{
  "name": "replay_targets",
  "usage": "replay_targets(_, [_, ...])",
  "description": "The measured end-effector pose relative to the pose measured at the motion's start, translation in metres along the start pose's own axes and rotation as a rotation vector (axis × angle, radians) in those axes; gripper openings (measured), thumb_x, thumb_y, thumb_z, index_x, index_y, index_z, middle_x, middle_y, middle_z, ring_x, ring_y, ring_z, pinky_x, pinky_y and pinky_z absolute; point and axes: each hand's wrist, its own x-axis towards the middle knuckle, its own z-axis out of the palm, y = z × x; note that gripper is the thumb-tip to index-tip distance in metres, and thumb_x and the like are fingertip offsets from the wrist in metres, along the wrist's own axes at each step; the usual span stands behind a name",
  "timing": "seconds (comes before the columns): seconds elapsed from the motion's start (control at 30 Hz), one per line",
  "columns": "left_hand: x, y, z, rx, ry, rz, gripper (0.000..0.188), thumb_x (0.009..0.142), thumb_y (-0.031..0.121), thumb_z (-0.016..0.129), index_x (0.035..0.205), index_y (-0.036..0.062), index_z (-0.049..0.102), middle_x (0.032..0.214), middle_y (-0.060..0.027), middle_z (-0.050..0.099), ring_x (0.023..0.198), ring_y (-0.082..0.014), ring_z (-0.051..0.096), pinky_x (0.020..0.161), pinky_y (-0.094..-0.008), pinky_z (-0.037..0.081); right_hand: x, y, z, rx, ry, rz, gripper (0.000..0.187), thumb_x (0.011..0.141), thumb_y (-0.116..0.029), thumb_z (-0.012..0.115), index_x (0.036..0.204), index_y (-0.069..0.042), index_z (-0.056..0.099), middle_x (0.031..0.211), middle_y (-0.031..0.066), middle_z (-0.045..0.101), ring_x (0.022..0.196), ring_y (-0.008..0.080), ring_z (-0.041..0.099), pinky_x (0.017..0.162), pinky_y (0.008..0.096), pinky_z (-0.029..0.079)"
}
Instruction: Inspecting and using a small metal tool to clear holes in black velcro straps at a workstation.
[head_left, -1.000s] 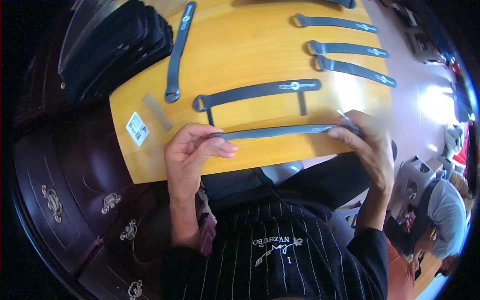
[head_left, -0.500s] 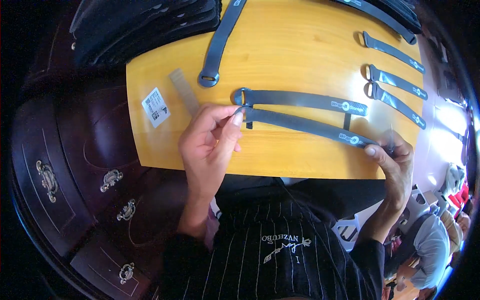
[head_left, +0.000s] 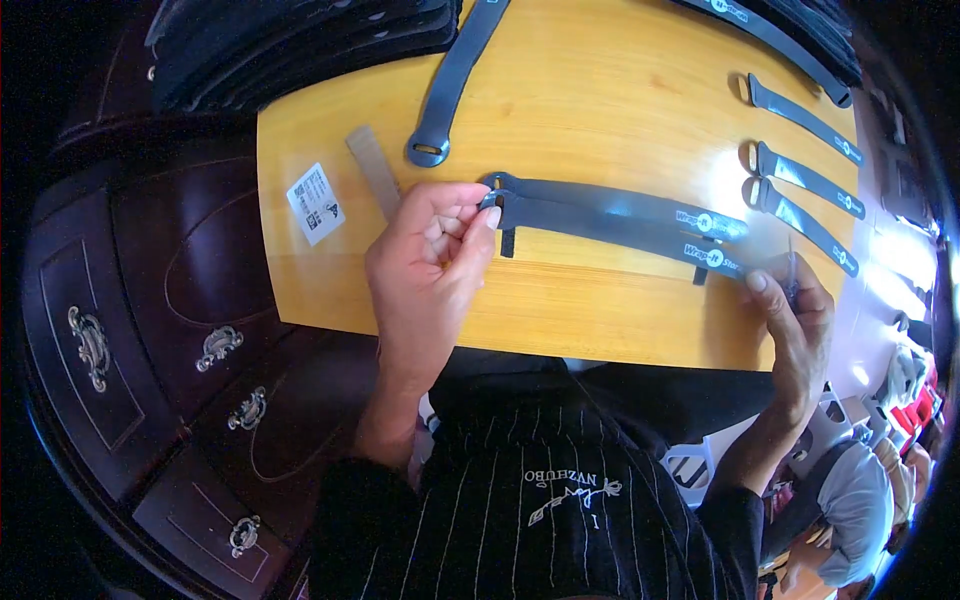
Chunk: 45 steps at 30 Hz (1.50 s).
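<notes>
A dark grey hook-and-loop strap (head_left: pixel 610 230) with a slotted rounded end stretches between my two hands. My left hand (head_left: pixel 425 265) pinches its slotted end between thumb and fingers. At the other end my right hand (head_left: pixel 795 325) grips the strap, thumb on top; the tip is partly hidden. A second matching strap (head_left: pixel 600 197) lies along its far edge, and the two touch or overlap, with their slotted ends side by side. Short black strips (head_left: pixel 508 243) stick out beneath them on the near side.
Single straps lie at the upper left (head_left: pixel 453 90) and along the right edge (head_left: pixel 805 118) of the wooden table (head_left: pixel 600 320). A white label card (head_left: pixel 315 205) and a tan strip (head_left: pixel 373 170) lie at left. Black strap stacks (head_left: pixel 310 50) stand behind. Another person (head_left: pixel 850 510) sits at lower right.
The held strap has moved away from me, closing the gap to the second strap. Both hands keep their hold on its ends. The whole view has shifted slightly.
</notes>
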Motion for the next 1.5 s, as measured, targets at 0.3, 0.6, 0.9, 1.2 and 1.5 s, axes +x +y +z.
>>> replay_targets(0.3, [0.002,0.004,0.002,0.038,-0.01,-0.051,0.015,0.086,-0.006,0.059,0.1,-0.0015,0.058,0.078,-0.0029,0.059,0.059,-0.0047,0.052,0.048,-0.018,0.041,0.004,-0.004,0.01,0.046,0.059,0.012,0.024,0.086,-0.025,0.069,0.079,-0.005,0.058,0.068,-0.0066,0.05,0.063,0.0033,0.039,0.058,0.0193,0.03])
replay_targets(0.6, [0.005,0.007,0.002,0.087,0.0,-0.078,0.013,0.087,-0.005,0.058,0.1,-0.002,0.058,0.077,-0.0035,0.06,0.059,-0.0044,0.052,0.047,-0.0183,0.041,0.006,-0.008,0.01,0.042,0.044,0.014,0.023,0.086,-0.026,0.068,0.08,-0.005,0.059,0.069,-0.004,0.055,0.064,0.0043,0.045,0.061,0.0188,0.034])
replay_targets(0.9, [0.005,0.007,0.003,0.076,0.006,-0.106,0.013,0.086,-0.001,0.061,0.098,-0.0024,0.059,0.076,-0.0036,0.06,0.06,-0.0035,0.052,0.046,-0.0191,0.044,0.006,-0.006,0.009,0.063,0.05,0.025,0.019,0.086,-0.022,0.069,0.084,-0.004,0.062,0.071,-0.0027,0.057,0.068,0.0052,0.049,0.066,0.0186,0.038])
replay_targets(1.2, [0.007,0.007,0.004,0.091,0.006,-0.099,0.012,0.085,-0.002,0.061,0.096,-0.0023,0.058,0.075,-0.0038,0.06,0.058,-0.0036,0.052,0.044,-0.019,0.043,0.009,-0.005,0.01,0.084,0.046,0.0,0.019,0.086,-0.021,0.069,0.083,-0.004,0.062,0.07,-0.0027,0.056,0.065,0.0051,0.048,0.062,0.0186,0.036])
replay_targets(1.5, [0.008,0.012,0.008,0.143,0.012,-0.086,0.011,0.084,-0.004,0.061,0.094,-0.001,0.056,0.073,-0.0025,0.058,0.056,-0.0033,0.051,0.043,-0.0188,0.043,0.011,-0.006,0.009,0.091,0.035,0.013,0.018,0.085,-0.019,0.069,0.082,-0.003,0.061,0.068,-0.0019,0.056,0.064,0.0061,0.05,0.063,0.0198,0.039])
